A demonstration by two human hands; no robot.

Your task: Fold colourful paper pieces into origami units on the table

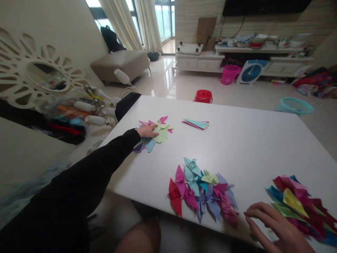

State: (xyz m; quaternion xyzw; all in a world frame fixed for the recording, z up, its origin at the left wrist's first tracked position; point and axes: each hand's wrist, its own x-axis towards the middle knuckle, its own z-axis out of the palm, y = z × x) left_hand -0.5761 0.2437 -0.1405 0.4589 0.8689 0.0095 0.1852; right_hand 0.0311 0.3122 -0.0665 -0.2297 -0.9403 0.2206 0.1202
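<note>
My left hand (147, 130) reaches out onto a pile at the table's far left. Its fingers are stretched apart and touch a light green folded paper (163, 133) on top. Pink, blue and purple folded papers lie under it. Close to the front edge, my right hand (279, 228) hovers with fingers parted and slightly curved, holding nothing I can see. It sits between a cluster of origami cranes (193, 189) in red, pink, teal and lilac and a heap of colourful folded papers (300, 205) at the right.
A thin stack of narrow folded papers (196, 123) lies on the white table (244, 140), toward its far side. Beyond the table stand a red stool (203, 96) and a light blue basket (295, 105). A lamp with white shades (95, 120) is past the left edge.
</note>
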